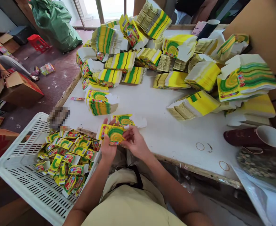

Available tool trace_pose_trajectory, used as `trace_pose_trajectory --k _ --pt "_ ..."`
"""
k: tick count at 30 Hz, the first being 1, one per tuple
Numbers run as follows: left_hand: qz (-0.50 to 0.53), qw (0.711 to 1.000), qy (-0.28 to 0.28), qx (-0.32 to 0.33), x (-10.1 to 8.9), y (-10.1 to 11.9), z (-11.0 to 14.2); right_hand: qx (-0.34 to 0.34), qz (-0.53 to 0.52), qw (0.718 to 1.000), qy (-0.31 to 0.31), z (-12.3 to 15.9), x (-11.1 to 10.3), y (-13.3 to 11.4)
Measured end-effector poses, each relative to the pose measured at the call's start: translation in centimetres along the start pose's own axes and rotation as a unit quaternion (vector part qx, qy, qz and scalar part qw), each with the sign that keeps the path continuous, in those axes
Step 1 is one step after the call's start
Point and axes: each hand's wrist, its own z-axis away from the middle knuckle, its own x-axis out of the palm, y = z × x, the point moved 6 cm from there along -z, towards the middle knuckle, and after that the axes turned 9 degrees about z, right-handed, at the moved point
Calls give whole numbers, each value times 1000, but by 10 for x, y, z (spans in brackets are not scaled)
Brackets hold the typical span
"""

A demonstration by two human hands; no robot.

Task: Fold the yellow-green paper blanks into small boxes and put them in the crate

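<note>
Just over the table's front edge, my left hand (pixel 108 147) grips a small yellow and green printed carton (pixel 113 135) by its left part. My right hand (pixel 135 141) has its fingers pinched at the carton's right end. Right behind it on the table lies another flat carton (pixel 126 120) with white flaps. A short stack of cartons (pixel 99 106) stands a little farther back on the left. To the left of my hands, a white plastic basket (pixel 17 149) holds many folded yellow cartons (pixel 78 150).
Bundles of flat cartons (pixel 121 61) are piled along the table's back and right side. A dark red mug (pixel 240 137) and rubber bands (pixel 200 146) lie at the right. On the floor at left are a green sack (pixel 55 25), a red stool (pixel 38 43) and a person beside a cardboard box (pixel 22 89).
</note>
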Motion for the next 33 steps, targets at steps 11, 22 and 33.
trace_pose_trajectory --k 11,22,33 --pt "27 995 85 50 2 21 -12 -4 57 998 -34 15 34 -9" --pt "-34 995 81 -57 -8 -8 -10 46 -86 995 11 1 1 2" --pt "-109 987 110 -42 -22 -22 -4 50 -64 991 105 -4 -2 8"
